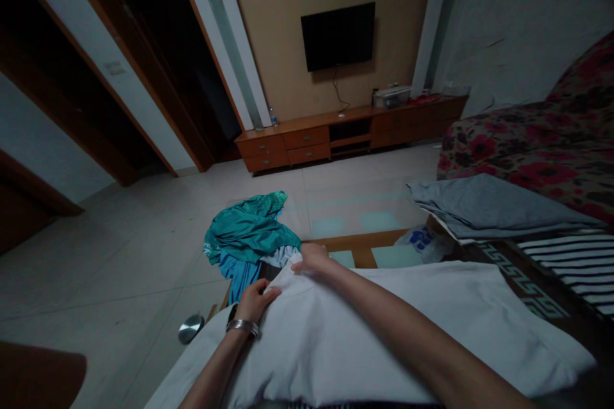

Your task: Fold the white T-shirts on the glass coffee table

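A white garment [407, 313] is spread over the table in front of me, its cloth reaching from lower left to far right. My left hand [254, 301] pinches the garment's left edge between thumb and fingers; a silver bracelet circles that wrist. Just above and to the right, my right hand [314, 259] grips the same edge near a corner, its forearm crossing over the cloth. Close beyond both hands lies a heap of teal clothes [249, 230], with a blue cloth [240, 275] hanging at its lower side.
Right of the white cloth are a folded grey garment [489, 204], a black-and-white striped cloth [575, 262] and a plastic bag [425, 241]. A floral sofa [518, 140] stands beyond. A round metal object [190, 328] sits at lower left. A wooden cabinet [307, 144] lines the far wall.
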Tool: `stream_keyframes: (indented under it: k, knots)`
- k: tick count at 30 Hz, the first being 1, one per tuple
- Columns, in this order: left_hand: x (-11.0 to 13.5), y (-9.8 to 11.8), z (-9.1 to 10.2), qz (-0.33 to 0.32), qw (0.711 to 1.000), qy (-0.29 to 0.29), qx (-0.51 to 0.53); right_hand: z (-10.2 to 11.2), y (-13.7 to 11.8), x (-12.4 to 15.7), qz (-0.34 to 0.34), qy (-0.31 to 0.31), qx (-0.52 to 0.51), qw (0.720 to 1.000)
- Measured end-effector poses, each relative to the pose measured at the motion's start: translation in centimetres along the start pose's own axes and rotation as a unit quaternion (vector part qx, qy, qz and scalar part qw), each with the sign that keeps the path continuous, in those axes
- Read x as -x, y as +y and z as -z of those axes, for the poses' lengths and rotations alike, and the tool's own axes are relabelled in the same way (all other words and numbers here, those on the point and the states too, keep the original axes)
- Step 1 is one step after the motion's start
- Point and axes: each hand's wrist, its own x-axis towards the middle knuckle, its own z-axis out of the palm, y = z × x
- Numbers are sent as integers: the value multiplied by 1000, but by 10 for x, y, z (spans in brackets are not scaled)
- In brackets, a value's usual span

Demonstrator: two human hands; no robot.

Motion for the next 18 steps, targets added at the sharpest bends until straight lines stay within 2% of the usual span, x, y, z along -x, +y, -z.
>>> stream_keyframes:
  k: [5,8,11,14,16,18]
  knots:
    - [11,-1,12,44,993,10,108,-6,7,-2,73,25,-61,995]
    - [8,-6,14,66,992,48,98,-9,9,-2,118,57,-80,988]
    - [-1,-10,8,55,996,74,-22,-22,1,-3,128,83,-66,986]
    - [-11,-8,1,48,980,58,-185,-32,-4,-4,134,104,-46,984]
    - [-14,-5,0,49,969,36,-239,-30,1,-2,128,139,-44,981]
    - [-15,-3,1,44,965,24,-256,-17,16,3,106,187,-53,975]
